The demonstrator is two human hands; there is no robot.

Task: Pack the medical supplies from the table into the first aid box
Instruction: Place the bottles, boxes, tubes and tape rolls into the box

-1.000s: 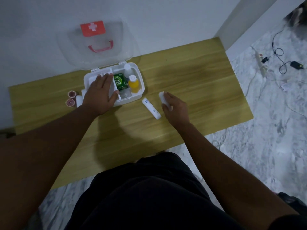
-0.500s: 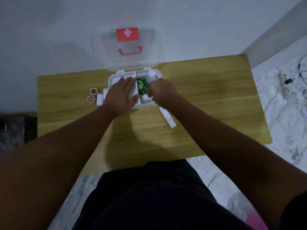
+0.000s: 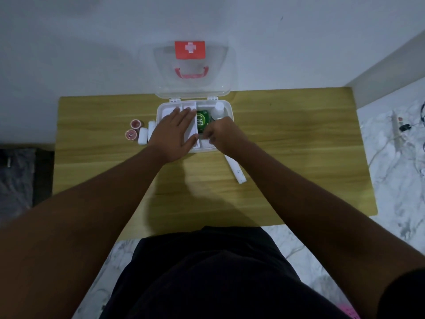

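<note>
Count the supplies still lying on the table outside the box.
5 visible: two red-topped rolls and two white rolls left of the first aid box; a long white stick near its front right. The hands may hide others.

wooden table (image 3: 299,143), white wall (image 3: 92,42), marble floor (image 3: 395,180), power strip (image 3: 396,122)

White first aid box (image 3: 230,111) open, white tube (image 3: 236,170) beside it
</note>
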